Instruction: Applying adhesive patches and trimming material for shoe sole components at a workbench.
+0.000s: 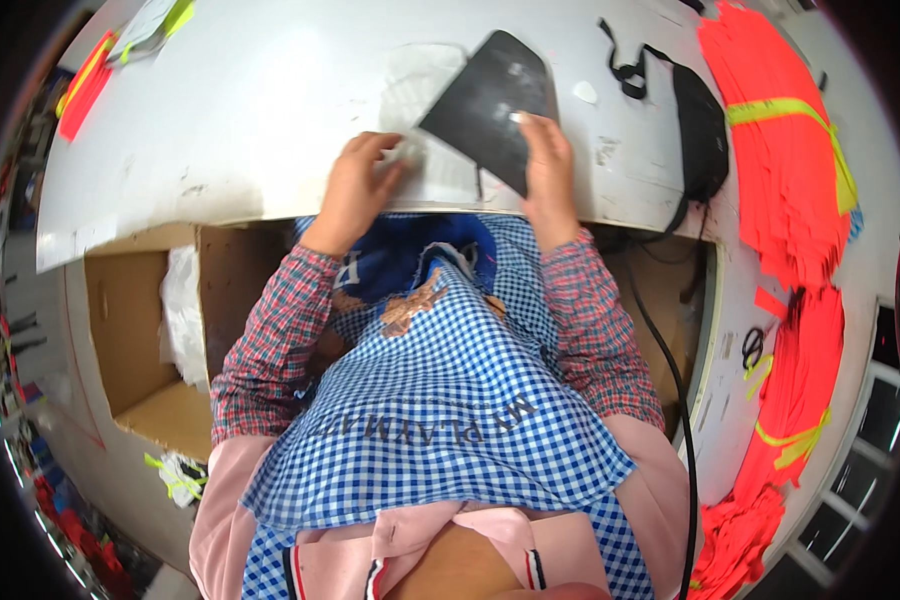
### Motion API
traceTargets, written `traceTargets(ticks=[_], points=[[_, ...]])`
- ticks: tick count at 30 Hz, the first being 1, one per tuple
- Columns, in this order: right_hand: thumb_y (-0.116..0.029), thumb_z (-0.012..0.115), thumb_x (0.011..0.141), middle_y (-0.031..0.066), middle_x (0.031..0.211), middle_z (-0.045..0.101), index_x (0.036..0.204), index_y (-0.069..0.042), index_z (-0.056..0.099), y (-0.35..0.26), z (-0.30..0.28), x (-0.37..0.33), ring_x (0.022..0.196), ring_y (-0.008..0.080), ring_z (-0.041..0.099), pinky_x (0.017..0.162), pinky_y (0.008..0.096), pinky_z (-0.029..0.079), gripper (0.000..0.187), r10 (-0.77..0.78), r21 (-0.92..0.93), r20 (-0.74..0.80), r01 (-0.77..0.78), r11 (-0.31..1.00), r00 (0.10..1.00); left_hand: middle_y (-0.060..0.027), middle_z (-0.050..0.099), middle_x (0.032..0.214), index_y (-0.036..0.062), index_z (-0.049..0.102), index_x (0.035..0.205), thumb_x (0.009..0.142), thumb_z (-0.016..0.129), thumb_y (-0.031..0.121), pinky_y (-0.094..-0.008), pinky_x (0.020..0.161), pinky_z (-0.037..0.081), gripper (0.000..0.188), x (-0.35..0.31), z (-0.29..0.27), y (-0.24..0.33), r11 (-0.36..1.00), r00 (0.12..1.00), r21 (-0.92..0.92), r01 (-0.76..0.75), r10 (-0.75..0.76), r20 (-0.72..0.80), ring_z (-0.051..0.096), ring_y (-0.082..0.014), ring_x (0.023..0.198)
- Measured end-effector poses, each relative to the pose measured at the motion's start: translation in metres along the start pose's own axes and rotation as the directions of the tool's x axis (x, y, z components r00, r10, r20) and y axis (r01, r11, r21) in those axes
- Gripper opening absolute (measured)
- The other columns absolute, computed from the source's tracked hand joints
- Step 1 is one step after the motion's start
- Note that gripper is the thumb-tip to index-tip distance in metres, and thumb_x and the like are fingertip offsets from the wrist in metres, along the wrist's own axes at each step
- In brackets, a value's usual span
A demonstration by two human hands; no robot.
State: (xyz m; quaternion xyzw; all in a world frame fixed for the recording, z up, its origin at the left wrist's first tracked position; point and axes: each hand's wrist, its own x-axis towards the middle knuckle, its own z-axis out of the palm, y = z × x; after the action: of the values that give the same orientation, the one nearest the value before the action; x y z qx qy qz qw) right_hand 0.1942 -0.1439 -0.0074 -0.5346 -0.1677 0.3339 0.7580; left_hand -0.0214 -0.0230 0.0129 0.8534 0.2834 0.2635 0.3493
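Note:
A black fabric piece (pixel 490 100) with a rounded top lies on the white work table (pixel 250 110), near its front edge. My right hand (pixel 548 165) presses flat on the lower right part of this piece. My left hand (pixel 358 185) rests on a pale translucent sheet (pixel 420 90) that lies under and left of the black piece; its fingers curl onto the sheet. Both forearms wear red plaid sleeves. A blue checked apron covers my lap below the table edge.
Stacks of bright orange pieces bound with yellow bands (pixel 790 140) fill the right side. A black iron with its cord (pixel 698 130) sits to the right of my hands. An open cardboard box (pixel 150 330) stands at the lower left. More orange pieces (pixel 88 85) lie far left.

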Motion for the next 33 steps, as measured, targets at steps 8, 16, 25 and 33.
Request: traceTargets(ticks=[8,16,25,33], points=[[-0.02,0.061,0.099,0.0034,0.1,0.067,0.101,-0.009,0.066,-0.015,-0.02,-0.031,0.085,0.0127,0.064,0.112,0.0622,0.034,0.012,0.172,0.517,0.37,-0.356,0.778,0.913,-0.0167,0.065,0.101,-0.0011,0.069,0.108,0.086,0.071,0.012,-0.0379,0.083,0.052,0.025,0.017,-0.001,0.005,0.988,0.978,0.142,-0.052,0.022,0.206,0.064,-0.0331,0.092],[-0.019,0.063,0.097,0.0035,0.09,0.064,0.095,-0.009,0.066,-0.007,0.003,-0.067,0.076,0.0112,0.061,0.114,0.0643,0.03,0.011,0.287,0.505,0.473,-0.523,0.687,0.833,-0.0176,0.069,0.095,-0.0024,0.071,0.099,0.09,0.065,0.009,-0.0378,0.079,0.054,0.016,0.027,0.006,-0.01,0.986,0.986,0.134,-0.103,0.083,0.148,0.067,-0.0339,0.085],[-0.018,0.057,0.101,0.0043,0.111,0.068,0.105,-0.006,0.063,0.004,0.018,-0.064,0.108,0.0178,0.063,0.112,0.0555,0.039,0.015,0.229,0.407,0.312,-0.347,0.845,0.922,-0.0174,0.069,0.096,-0.0013,0.071,0.099,0.089,0.062,0.008,-0.0387,0.08,0.054,0.016,0.024,0.009,-0.013,0.988,0.99,0.12,-0.099,0.086,0.107,0.068,-0.0351,0.086],[-0.029,0.063,0.097,0.0007,0.112,0.067,0.111,-0.01,0.064,0.007,0.015,-0.055,0.107,0.0147,0.061,0.099,0.0407,0.044,0.023,0.229,0.327,0.226,-0.295,0.898,0.947,-0.0175,0.068,0.097,-0.0006,0.072,0.103,0.087,0.069,0.015,-0.0395,0.081,0.054,0.023,0.023,0.0,-0.008,0.999,0.987,0.005,-0.05,0.048,0.155,0.067,-0.0345,0.088]])
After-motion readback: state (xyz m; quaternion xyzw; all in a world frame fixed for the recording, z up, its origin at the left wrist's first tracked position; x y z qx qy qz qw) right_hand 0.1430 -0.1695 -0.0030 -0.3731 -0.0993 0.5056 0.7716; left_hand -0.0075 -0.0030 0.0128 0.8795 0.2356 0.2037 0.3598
